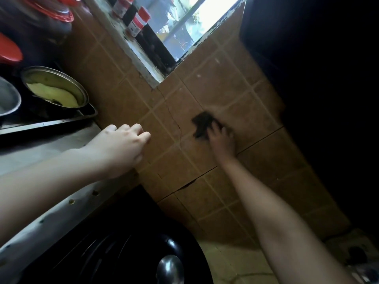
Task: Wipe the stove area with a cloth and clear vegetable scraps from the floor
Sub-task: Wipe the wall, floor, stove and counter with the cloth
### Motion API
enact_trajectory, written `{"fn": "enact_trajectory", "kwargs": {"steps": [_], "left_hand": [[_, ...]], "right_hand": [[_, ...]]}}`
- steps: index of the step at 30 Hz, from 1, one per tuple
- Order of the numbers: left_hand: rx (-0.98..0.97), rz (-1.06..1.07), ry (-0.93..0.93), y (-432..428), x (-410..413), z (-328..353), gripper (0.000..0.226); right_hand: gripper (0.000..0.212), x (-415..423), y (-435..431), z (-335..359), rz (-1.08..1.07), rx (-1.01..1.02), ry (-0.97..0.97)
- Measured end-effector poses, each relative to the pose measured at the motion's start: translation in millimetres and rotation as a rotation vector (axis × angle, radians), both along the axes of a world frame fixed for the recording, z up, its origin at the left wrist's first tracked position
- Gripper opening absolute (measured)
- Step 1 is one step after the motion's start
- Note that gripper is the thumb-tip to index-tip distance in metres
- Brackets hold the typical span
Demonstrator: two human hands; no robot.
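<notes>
A brown tiled wall (215, 89), its square tiles split by pale grout and one thin crack, fills the middle of the frame. One window (184, 27) opens at top centre. A grey, pitted surface (41, 152) runs along the left, carrying one dark metal stove tray (51, 121). Two bare hands reach in from below. The left hand (123, 144) rests at centre left where the surface meets the wall, fingers loosely curled, nothing visible in it. The right hand (222, 138), blurred, presses spread fingers on the single dark cloth (202, 125), flat against the wall just right of centre. Two round metal pans sit at left: one holding yellow food (55, 89), one grey (8, 99). One red-capped jar (138, 22) stands on the sill.
</notes>
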State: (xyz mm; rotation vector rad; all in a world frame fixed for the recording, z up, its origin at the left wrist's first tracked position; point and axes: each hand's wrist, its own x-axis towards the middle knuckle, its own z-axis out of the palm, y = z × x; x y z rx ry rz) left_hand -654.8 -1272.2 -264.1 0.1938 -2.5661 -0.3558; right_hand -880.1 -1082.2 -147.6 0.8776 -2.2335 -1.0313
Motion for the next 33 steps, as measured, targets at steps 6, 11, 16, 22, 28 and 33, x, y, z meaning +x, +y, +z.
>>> {"fn": "enact_trajectory", "kwargs": {"steps": [6, 11, 16, 22, 28, 33], "left_hand": [[-0.027, -0.006, -0.018, 3, 17, -12, 0.03], [-0.039, 0.015, -0.071, 1, 24, -18, 0.031], [-0.055, 0.01, -0.1, 6, 27, -18, 0.03], [-0.03, 0.037, -0.108, 4, 33, -28, 0.032], [-0.012, 0.028, -0.15, -1, 38, -52, 0.031], [-0.01, 0.013, -0.187, -19, 40, -74, 0.032]], "right_hand": [[0.047, 6, 70, -87, -0.064, 0.517, -0.24], [0.05, 10, 91, -42, -0.083, 0.309, -0.109], [0.063, 10, 54, 23, -0.064, -0.288, 0.078], [0.057, -5, 9, -1, -0.003, -0.483, 0.087], [0.049, -8, 3, -106, 0.075, 0.121, -0.151], [0.044, -4, 38, -173, 0.013, 0.621, -0.319]]}}
